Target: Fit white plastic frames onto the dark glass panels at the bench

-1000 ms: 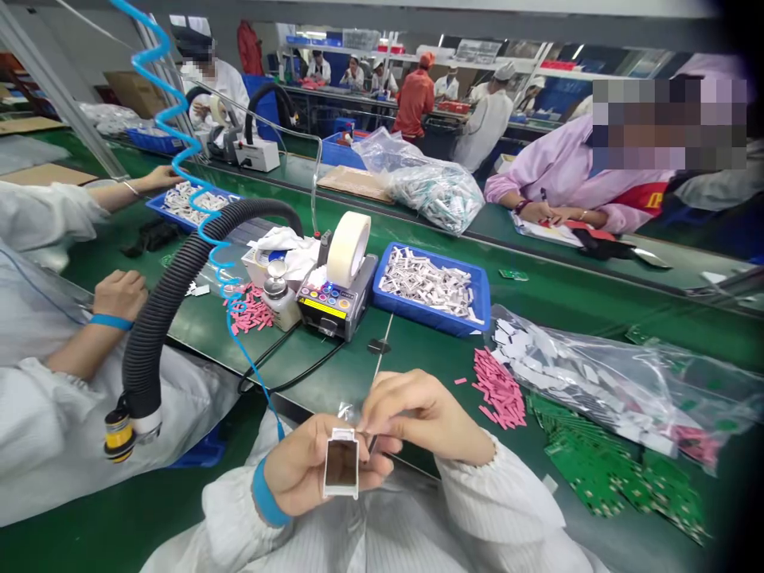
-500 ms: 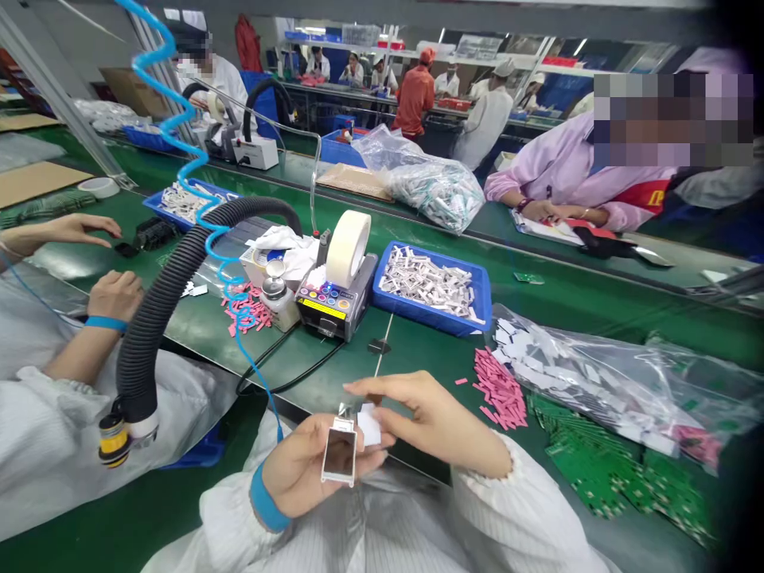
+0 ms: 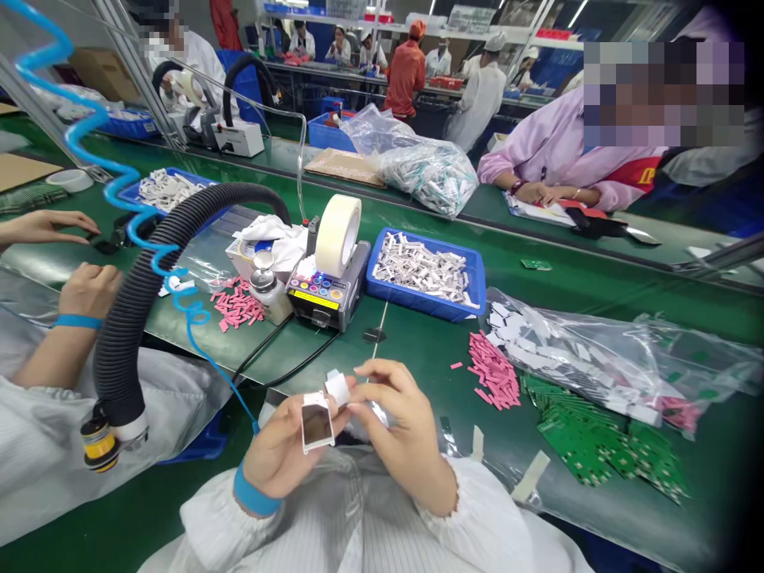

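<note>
Above my lap, my left hand (image 3: 278, 446) grips a small display screen (image 3: 317, 425) with a white frame and a dark face, tilted towards me. At the screen's upper right edge is a small white square piece (image 3: 337, 388), like those in the plastic bag. My right hand (image 3: 397, 426) pinches at this piece's right side with thumb and fingers, which partly hide the contact. A shiny clear scrap (image 3: 379, 412) shows beneath the right hand; what it belongs to is unclear. A blue band (image 3: 255, 492) circles my left wrist.
Ahead are a tape dispenser (image 3: 328, 286), a blue tray (image 3: 426, 306) of white frames and a bottle (image 3: 270, 294). Pink strips (image 3: 494, 372), green circuit boards (image 3: 588, 446) and a plastic bag (image 3: 567, 350) lie right. A black hose (image 3: 122, 334) and a co-worker's hands (image 3: 89, 290) are left.
The white piece has moved from beside the screen to its upper right edge. My right hand has come closer to the screen, its fingers more curled. The whole view has shifted slightly.
</note>
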Motion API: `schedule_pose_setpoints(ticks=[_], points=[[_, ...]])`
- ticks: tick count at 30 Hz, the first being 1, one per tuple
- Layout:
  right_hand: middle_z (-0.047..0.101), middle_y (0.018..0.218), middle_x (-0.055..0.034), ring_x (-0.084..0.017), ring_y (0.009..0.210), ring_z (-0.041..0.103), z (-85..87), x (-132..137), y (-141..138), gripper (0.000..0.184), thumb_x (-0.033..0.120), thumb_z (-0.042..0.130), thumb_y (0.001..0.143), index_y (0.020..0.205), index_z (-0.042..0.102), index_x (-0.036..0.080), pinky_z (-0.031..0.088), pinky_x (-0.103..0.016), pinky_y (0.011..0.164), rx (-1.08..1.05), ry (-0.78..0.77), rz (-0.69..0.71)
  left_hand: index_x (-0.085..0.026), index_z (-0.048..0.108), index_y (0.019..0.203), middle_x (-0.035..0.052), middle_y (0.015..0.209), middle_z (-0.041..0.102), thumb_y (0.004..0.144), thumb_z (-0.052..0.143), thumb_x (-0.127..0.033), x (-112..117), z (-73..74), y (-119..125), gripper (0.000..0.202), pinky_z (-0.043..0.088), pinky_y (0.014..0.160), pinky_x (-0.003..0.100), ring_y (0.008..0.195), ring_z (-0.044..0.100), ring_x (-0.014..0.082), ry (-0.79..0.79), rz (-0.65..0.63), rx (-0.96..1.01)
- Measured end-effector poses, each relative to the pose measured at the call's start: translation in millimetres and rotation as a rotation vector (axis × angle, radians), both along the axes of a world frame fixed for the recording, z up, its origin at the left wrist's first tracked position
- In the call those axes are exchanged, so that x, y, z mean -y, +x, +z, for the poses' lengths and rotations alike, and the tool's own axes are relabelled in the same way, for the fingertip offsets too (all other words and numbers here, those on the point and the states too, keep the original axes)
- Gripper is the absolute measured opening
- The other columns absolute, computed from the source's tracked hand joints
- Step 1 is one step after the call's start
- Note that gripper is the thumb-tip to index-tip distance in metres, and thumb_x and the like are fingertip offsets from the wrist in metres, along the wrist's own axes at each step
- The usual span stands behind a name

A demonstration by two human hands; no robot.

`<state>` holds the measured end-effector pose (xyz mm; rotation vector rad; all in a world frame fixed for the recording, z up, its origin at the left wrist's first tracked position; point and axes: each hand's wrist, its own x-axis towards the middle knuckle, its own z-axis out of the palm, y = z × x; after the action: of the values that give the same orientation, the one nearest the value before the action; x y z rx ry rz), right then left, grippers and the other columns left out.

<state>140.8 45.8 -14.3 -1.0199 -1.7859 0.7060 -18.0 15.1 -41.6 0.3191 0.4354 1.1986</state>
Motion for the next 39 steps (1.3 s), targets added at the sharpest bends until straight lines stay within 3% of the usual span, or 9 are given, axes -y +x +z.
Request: schedule_pose_setpoints(ticks=[3, 8, 12, 17, 21, 26, 31, 35, 39], points=[[0.06, 0.078, -0.0023, -0.015, 0.075, 0.056, -18.7, 0, 16, 0.01, 0.022, 0.057, 0.082, 0.073, 0.062, 0.02, 0.047, -0.029, 0.067, 0.066, -0.192, 0.044, -0.013, 0.073, 0.084, 0.0113, 0.119, 0.064, 0.077, 0.061, -0.037, -2, -5.0, -10, 0.028, 0.032, 0.108, 0.039, 0.121, 0.049, 0.0272, 0.006, 0.027, -0.008], [0.058, 0.084, -0.0052, -0.021, 0.084, 0.053, -52.8, -7, 34, 0.001, 0.02, 0.065, 0.073, 0.074, 0.065, 0.02, 0.043, -0.039, 0.078, 0.299, -0.337, 0.04, -0.013, 0.072, 0.088, 0.0121, 0.125, 0.06, 0.078, 0.059, -0.043, 0, -2.2, -10, 0.034, 0.035, 0.105, 0.035, 0.119, 0.051, 0.0258, 0.044, -0.111, 0.109], [0.059, 0.109, -0.0072, -0.02, 0.099, 0.055, -30.3, -14, 37, 0.031, 0.039, 0.055, 0.083, 0.11, 0.06, 0.024, 0.042, -0.037, 0.088, -0.123, -0.495, 0.301, -0.012, 0.072, 0.085, 0.0136, 0.128, 0.057, 0.075, 0.063, -0.043, -1, 11.0, 5, 0.034, 0.037, 0.102, 0.035, 0.112, 0.057, 0.025, 0.064, -0.266, 0.154], [0.062, 0.11, -0.007, -0.019, 0.097, 0.058, -10.6, -18, 25, 0.038, 0.05, 0.055, 0.081, 0.102, 0.067, 0.021, 0.043, -0.033, 0.088, -0.459, -0.793, 0.658, -0.011, 0.071, 0.089, 0.012, 0.106, 0.07, 0.075, 0.065, -0.036, -6, 14.1, 17, 0.03, 0.038, 0.1, 0.036, 0.109, 0.059, 0.0245, 0.066, -0.338, 0.213], [0.064, 0.103, -0.0053, -0.017, 0.087, 0.06, -11.0, -17, 20, 0.037, 0.05, 0.066, 0.072, 0.093, 0.067, 0.02, 0.046, -0.029, 0.08, -0.63, -0.887, 0.623, -0.01, 0.069, 0.097, 0.0126, 0.108, 0.069, 0.074, 0.066, -0.038, -6, 6.3, 19, 0.036, 0.041, 0.096, 0.038, 0.107, 0.06, 0.0265, 0.024, -0.358, 0.235], [0.064, 0.099, -0.0049, -0.017, 0.092, 0.058, 14.8, -13, 29, 0.024, 0.035, 0.048, 0.09, 0.105, 0.064, 0.026, 0.045, -0.032, 0.082, -0.305, -0.478, 0.208, -0.021, 0.067, 0.101, 0.0059, 0.104, 0.07, 0.069, 0.071, -0.035, -6, -3.0, 24, 0.034, 0.042, 0.092, 0.048, 0.106, 0.059, 0.0277, -0.065, -0.149, 0.13], [0.063, 0.089, -0.0036, -0.017, 0.084, 0.058, 31.0, -6, 23, 0.025, 0.021, 0.056, 0.084, 0.107, 0.063, 0.026, 0.043, -0.038, 0.083, 0.184, 0.116, 0.124, -0.024, 0.069, 0.096, 0.0038, 0.096, 0.071, 0.063, 0.075, -0.038, -6, -6.2, 30, 0.037, 0.045, 0.084, 0.036, 0.092, 0.062, 0.0193, -0.123, 0.019, -0.002], [0.065, 0.083, -0.0002, -0.016, 0.077, 0.059, 24.1, -7, 12, 0.004, 0.024, 0.063, 0.081, 0.083, 0.067, 0.025, 0.036, -0.043, 0.088, 0.254, 0.212, 0.08, -0.025, 0.071, 0.094, 0.0019, 0.089, 0.071, 0.059, 0.078, -0.035, -5, -4.9, 31, 0.037, 0.045, 0.08, 0.032, 0.082, 0.062, 0.0157, -0.145, 0.053, -0.053], [0.067, 0.085, -0.0002, -0.016, 0.075, 0.056, 16.2, -5, 3, 0.01, 0.03, 0.059, 0.084, 0.08, 0.068, 0.027, 0.037, -0.041, 0.081, 0.244, 0.248, 0.017, -0.026, 0.071, 0.093, 0.0018, 0.086, 0.072, 0.059, 0.078, -0.034, -5, -5.4, 31, 0.036, 0.044, 0.086, 0.034, 0.087, 0.063, 0.0186, -0.11, 0.06, -0.068]])
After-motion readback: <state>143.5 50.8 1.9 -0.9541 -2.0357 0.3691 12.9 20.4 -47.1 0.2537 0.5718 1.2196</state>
